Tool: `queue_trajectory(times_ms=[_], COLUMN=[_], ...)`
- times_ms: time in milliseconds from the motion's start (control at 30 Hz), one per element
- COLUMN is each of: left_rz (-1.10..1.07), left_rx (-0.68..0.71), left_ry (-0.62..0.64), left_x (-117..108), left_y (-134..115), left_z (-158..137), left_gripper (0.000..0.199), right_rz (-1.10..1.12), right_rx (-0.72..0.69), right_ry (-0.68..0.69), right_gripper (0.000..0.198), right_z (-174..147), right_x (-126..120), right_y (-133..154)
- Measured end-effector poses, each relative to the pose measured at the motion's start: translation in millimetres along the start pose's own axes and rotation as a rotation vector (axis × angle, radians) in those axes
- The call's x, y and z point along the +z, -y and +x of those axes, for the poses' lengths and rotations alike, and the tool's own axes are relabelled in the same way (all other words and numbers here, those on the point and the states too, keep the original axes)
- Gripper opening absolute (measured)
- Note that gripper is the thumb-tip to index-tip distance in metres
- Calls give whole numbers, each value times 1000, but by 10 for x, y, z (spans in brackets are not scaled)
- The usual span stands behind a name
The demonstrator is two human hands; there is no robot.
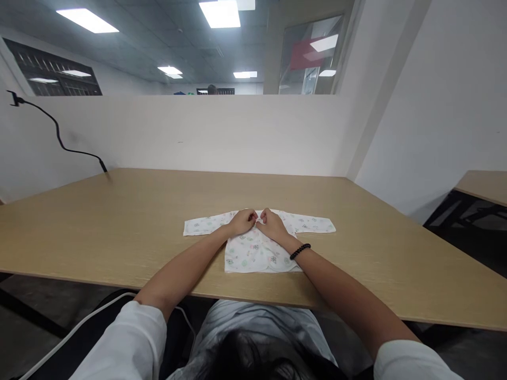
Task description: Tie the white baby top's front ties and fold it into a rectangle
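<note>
A small white baby shirt [253, 250] with a pastel print lies spread on the wooden table [150, 206], its sleeves stretched out to both sides and its hem toward me. Both of my hands are at its neckline, close together. My left hand [242, 221] has its fingers pinched on the shirt's upper front. Beside it, my right hand [272, 224], with a black beaded bracelet [300, 251] on the wrist, also pinches the fabric there. My fingers hide the spot between them, so any fastener there cannot be made out.
A black flexible phone holder [59, 134] rises at the table's back left. Behind the table stands a white partition [222, 132], with a white wall at the right. Another table [485, 184] is at the far right. A white cable [79, 327] hangs at lower left.
</note>
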State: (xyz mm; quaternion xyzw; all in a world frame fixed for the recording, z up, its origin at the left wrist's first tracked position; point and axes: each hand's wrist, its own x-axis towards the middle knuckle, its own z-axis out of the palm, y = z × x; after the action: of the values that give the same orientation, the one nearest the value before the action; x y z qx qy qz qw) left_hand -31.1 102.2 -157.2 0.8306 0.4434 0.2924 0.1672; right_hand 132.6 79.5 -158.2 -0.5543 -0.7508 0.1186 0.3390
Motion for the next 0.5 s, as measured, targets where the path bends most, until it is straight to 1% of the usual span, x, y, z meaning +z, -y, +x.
queue_trajectory(times_ms=[133, 300, 433, 500], left_rz=[-29, -51, -59, -60], left_rx=[-19, -44, -65, -77], left_ry=[9, 11, 10, 7], left_x=[8, 3, 4, 7], left_y=[19, 31, 25, 18], left_z=[-2, -5, -1, 2], left_gripper=[21, 17, 18, 21], right_rz=[-30, -84, -31, 18], right_rx=[-17, -38, -21, 0], right_ry=[27, 44, 57, 65], right_gripper=[16, 20, 18, 11], right_z=[-2, 17, 31, 42], right_x=[10, 29, 32, 19], right_y=[-15, -34, -46, -44])
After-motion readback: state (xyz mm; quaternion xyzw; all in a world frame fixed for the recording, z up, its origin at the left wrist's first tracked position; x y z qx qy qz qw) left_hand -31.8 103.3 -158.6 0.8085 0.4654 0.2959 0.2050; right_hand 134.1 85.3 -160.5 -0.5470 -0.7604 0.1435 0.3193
